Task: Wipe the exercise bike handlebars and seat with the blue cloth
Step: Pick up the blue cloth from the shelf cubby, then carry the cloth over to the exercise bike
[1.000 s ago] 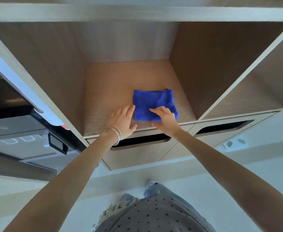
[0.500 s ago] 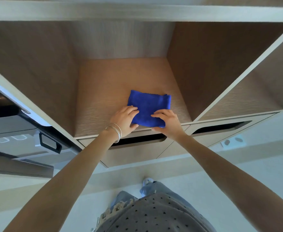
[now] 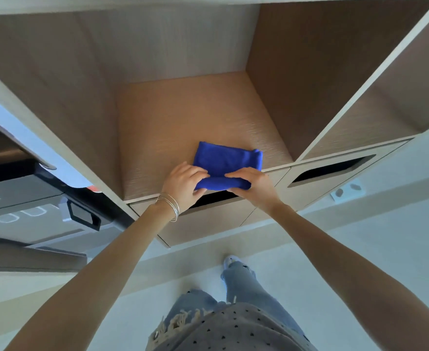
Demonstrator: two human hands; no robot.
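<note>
Gripping the near edge of the blue cloth, both hands had closed on it, whereas half a second before they had only rested on its corners with fingers flatter. The left hand pinched the left front corner, fingers curled over the top and thumb tucked beneath; thin silver bangles circled that wrist. The right hand clamped the right front corner the same way, index finger stretched across the fabric toward the left hand, the two nearly touching. Since the earlier frame the cloth had been drawn toward the person, its front edge now bunched and hanging past the lip of the shelf, over the dark handle slot of the drawer below. Its far part still lay folded on the wooden floor of the open cubby. A second cubby sat to the right, a dark grey appliance to the left. Below, jeans and pale floor showed.
</note>
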